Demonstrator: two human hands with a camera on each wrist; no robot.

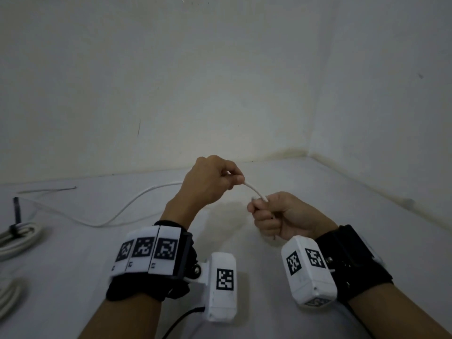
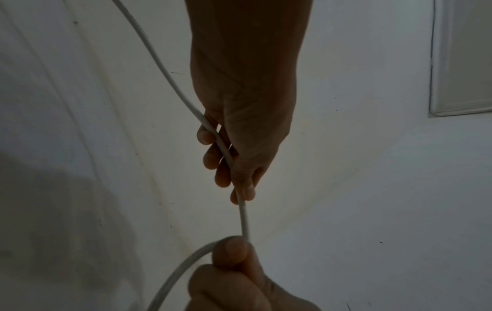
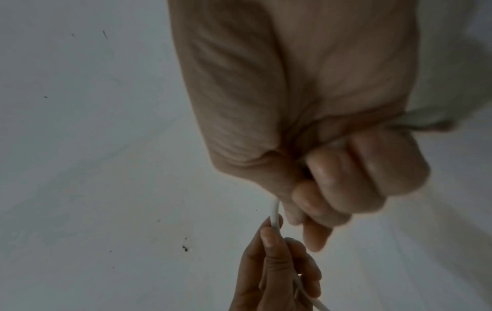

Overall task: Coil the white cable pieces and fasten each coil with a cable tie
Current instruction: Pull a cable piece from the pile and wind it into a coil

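A white cable (image 1: 254, 190) spans the short gap between my two hands above the table. My left hand (image 1: 236, 178) pinches it between thumb and fingers; from there the cable trails left in a long loose curve (image 1: 122, 209) on the table. My right hand (image 1: 259, 204) is a fist gripping the cable near its end. In the left wrist view the cable (image 2: 243, 216) runs through the curled left hand (image 2: 234, 168) down to the right thumb (image 2: 231, 250). The right wrist view shows the right hand (image 3: 306, 200) closed, the cable (image 3: 274, 212) leaving it toward the left hand (image 3: 274, 263).
At the table's left edge lies a coiled white bundle (image 1: 19, 233) bound with a black cable tie (image 1: 16, 209). Another white coil (image 1: 9, 294) sits nearer me at the left. A thin loose tie (image 1: 46, 190) lies by the back wall. Walls close the table behind and to the right.
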